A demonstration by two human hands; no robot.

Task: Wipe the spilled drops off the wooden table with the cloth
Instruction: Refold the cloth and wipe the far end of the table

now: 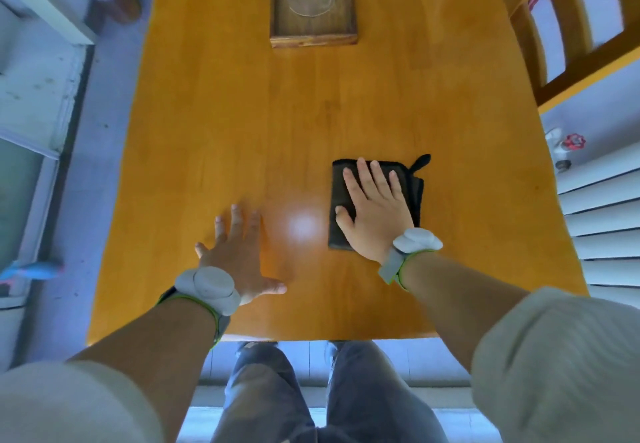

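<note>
Both arms reached forward from the lower corners of the view, forearms bare, pale sleeves pushed up near the elbows. Each wrist wore a grey rounded device on a green-edged strap.

Left hand [239,252]: palm down, fingers straight and spread, thumb stretched out toward the right. It lay flat, holding nothing.

Right hand [372,210]: palm down, further forward than the left, fingers straight and slightly fanned, thumb angled off to the left. Fingers showed no curl or pinch.

The two hands sat well apart, forearms converging slightly. Legs in grey trousers showed below, between the arms.
</note>
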